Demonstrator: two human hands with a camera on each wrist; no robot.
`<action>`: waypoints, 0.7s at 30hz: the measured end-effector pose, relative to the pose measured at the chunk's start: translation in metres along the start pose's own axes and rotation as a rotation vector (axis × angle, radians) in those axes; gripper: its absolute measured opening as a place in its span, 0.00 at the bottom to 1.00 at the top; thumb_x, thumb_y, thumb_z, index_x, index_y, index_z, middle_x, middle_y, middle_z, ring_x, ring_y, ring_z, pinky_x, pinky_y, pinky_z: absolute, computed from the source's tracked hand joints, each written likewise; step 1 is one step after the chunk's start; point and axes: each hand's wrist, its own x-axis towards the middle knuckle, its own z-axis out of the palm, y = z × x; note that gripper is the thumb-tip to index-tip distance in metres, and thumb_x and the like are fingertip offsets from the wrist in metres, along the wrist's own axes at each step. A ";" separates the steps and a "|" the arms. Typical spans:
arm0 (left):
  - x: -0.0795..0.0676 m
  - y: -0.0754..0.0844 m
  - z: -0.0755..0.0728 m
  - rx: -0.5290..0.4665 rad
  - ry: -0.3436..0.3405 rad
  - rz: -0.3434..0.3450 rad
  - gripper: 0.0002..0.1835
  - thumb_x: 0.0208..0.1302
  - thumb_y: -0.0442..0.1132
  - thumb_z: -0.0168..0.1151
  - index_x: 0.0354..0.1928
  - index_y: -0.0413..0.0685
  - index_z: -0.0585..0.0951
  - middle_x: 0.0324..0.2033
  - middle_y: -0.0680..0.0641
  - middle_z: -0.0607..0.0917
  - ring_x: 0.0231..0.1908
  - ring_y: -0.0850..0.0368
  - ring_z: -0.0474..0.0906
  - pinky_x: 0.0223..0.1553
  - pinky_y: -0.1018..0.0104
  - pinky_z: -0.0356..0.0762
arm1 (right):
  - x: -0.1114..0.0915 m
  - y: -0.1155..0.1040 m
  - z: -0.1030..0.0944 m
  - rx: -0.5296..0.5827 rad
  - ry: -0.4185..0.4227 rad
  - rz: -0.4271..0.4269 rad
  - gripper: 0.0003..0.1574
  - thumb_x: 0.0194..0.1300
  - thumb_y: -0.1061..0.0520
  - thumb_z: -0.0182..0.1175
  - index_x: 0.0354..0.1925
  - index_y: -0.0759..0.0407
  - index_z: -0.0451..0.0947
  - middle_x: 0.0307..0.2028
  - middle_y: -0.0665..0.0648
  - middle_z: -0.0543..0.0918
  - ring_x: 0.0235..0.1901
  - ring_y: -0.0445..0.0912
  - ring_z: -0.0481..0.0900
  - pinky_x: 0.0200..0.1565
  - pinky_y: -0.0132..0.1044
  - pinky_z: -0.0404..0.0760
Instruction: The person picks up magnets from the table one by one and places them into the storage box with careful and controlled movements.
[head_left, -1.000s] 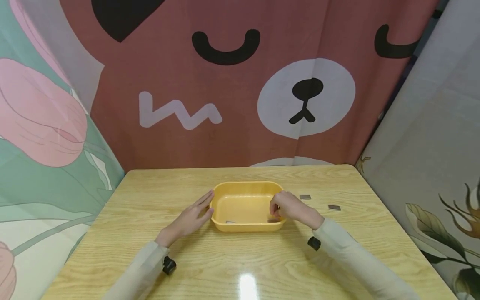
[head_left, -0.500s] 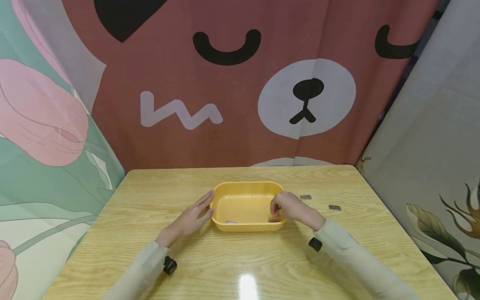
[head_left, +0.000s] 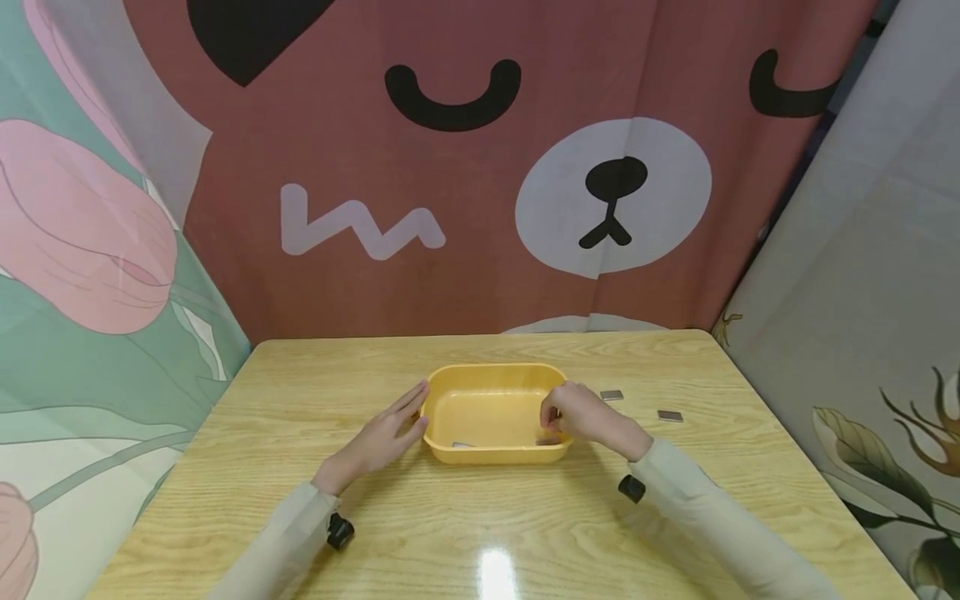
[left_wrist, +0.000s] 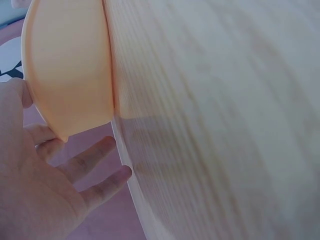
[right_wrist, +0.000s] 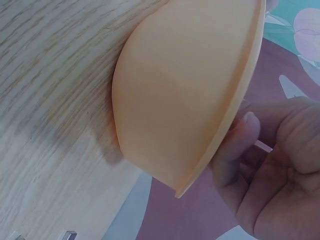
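A yellow plastic tub [head_left: 487, 456] stands near the middle of the table. My left hand [head_left: 377, 439] rests against its left end, with fairly straight fingers. In the left wrist view, thumb and forefinger touch the rim of the tub [left_wrist: 70, 65]. My right hand [head_left: 585, 414] reaches over the right end with curled fingers inside, the tips close above a small brownish piece [head_left: 548, 442]; I cannot tell whether they pinch it. The right wrist view has the bent fingers of my right hand [right_wrist: 280, 165] behind the rim. A small pale piece [head_left: 461, 444] lies at the tub's front left.
Two small flat grey rectangular pieces lie on the table right of the tub, one nearer [head_left: 611, 395] and one farther right [head_left: 670, 416]. A brown bear-print curtain [head_left: 480, 283] hangs behind the wood-grain table [head_left: 420, 542]. Floral curtains stand at both sides.
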 end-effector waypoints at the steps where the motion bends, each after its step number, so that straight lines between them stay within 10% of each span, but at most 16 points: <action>1: 0.000 0.000 0.000 0.000 -0.001 -0.002 0.33 0.78 0.47 0.49 0.78 0.46 0.53 0.77 0.55 0.47 0.73 0.49 0.51 0.69 0.47 0.57 | 0.000 0.000 0.000 0.000 0.002 -0.002 0.12 0.55 0.74 0.68 0.28 0.59 0.88 0.27 0.49 0.86 0.27 0.41 0.81 0.32 0.35 0.82; 21: 0.000 0.002 0.000 -0.007 -0.008 -0.022 0.33 0.78 0.48 0.49 0.78 0.49 0.52 0.77 0.57 0.46 0.73 0.50 0.52 0.69 0.48 0.57 | -0.008 0.007 -0.006 0.042 0.033 -0.025 0.12 0.58 0.75 0.65 0.29 0.60 0.87 0.28 0.49 0.85 0.26 0.37 0.76 0.33 0.34 0.80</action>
